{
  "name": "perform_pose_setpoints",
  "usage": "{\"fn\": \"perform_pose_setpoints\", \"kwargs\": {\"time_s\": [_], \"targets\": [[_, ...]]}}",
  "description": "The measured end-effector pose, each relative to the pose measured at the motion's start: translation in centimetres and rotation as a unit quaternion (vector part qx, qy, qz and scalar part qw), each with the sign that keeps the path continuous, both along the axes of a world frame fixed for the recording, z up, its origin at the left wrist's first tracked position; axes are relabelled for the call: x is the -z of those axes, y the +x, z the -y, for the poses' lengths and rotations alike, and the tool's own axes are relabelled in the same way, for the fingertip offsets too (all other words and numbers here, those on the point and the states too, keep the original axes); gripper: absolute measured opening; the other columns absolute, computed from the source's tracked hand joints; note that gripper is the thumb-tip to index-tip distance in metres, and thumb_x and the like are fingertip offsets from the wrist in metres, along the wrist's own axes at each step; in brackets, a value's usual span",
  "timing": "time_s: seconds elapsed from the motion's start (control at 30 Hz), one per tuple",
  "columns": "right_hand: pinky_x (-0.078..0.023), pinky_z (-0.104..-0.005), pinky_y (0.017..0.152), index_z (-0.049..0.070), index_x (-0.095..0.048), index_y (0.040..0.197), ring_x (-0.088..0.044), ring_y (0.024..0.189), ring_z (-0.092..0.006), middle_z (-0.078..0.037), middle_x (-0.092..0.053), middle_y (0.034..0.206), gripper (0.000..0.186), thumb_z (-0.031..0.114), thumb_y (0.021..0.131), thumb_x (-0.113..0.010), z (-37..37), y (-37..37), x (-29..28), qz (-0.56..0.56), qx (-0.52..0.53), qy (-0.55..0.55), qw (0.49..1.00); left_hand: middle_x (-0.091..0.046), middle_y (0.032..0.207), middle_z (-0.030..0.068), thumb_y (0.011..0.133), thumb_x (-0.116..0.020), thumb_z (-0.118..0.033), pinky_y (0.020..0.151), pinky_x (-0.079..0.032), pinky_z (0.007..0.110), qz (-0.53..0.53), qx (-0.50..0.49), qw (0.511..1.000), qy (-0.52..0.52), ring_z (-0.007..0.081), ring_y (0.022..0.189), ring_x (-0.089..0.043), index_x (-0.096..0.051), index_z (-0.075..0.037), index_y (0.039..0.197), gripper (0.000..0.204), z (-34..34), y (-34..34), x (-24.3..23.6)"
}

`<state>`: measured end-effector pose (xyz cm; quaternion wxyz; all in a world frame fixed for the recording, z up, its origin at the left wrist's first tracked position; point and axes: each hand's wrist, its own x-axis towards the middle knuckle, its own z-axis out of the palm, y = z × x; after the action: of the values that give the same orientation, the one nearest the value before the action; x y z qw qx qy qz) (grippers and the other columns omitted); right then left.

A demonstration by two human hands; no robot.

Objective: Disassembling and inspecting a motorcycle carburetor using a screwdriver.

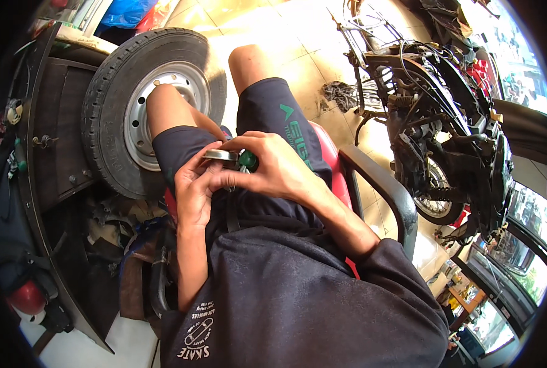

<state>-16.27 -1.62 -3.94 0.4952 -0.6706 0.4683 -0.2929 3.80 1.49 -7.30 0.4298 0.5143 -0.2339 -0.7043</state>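
Above my lap, my two hands meet around a small flat metal part with a rounded silver edge (220, 154). My left hand (192, 187) is closed on this part, with the thumb below it and the fingers along its far side. A short green cylinder (247, 161), much like a screwdriver handle, sits between the thumb and fingers of my right hand (279, 164). My right fingertips also reach over to the metal part. Whatever joins the green piece to the metal one is covered by my fingers.
A wheel with a tyre (107, 122) stands by my left knee, beside a dark cabinet (61, 116). My chair has a black armrest (402, 208). A partly stripped motorcycle (433, 122) is on the right. Blue and red bags (126, 12) lie at the far left.
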Motion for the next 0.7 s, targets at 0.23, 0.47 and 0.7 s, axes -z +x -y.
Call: {"fn": "perform_pose_setpoints", "kwargs": {"time_s": [0.23, 0.47, 0.7], "targets": [[-0.058, -0.0492, 0.08, 0.007, -0.061, 0.129, -0.069, 0.094, -0.0423, -0.017, -0.063, 0.109, 0.064, 0.029, 0.076, -0.088, -1.1, 0.7, 0.4, -0.062, -0.021, -0.057, 0.996, -0.073, 0.115, 0.0108, 0.101, -0.065, -0.004, 0.083, -0.064, 0.031, -0.023, -0.028, 0.999, 0.022, 0.0178, 0.096, -0.073, -0.065, 0.002, 0.131, 0.031, -0.1, -0.9, -0.8], [-0.058, -0.0422, 0.078, 0.005, -0.069, 0.119, -0.071, 0.092, -0.0351, -0.013, -0.066, 0.104, 0.051, 0.016, 0.073, -0.088, -1.2, 0.1, 0.6, -0.063, 0.008, -0.084, 0.994, -0.073, 0.115, 0.0111, 0.099, -0.065, -0.003, 0.083, -0.062, 0.029, -0.045, -0.041, 0.998, 0.03, 0.0169, 0.099, -0.073, -0.066, 0.002, 0.131, 0.033, -0.6, -1.8, -1.0], [-0.057, -0.0405, 0.084, 0.002, -0.073, 0.112, -0.072, 0.097, -0.0343, -0.014, -0.07, 0.109, 0.041, 0.007, 0.073, -0.085, -0.5, 0.6, 0.8, -0.06, 0.011, -0.092, 0.994, -0.072, 0.119, 0.0061, 0.099, -0.064, -0.005, 0.089, -0.06, 0.029, -0.056, -0.012, 0.997, 0.054, 0.0137, 0.104, -0.071, -0.065, -0.002, 0.137, 0.038, -0.7, -1.1, -0.3]]}}
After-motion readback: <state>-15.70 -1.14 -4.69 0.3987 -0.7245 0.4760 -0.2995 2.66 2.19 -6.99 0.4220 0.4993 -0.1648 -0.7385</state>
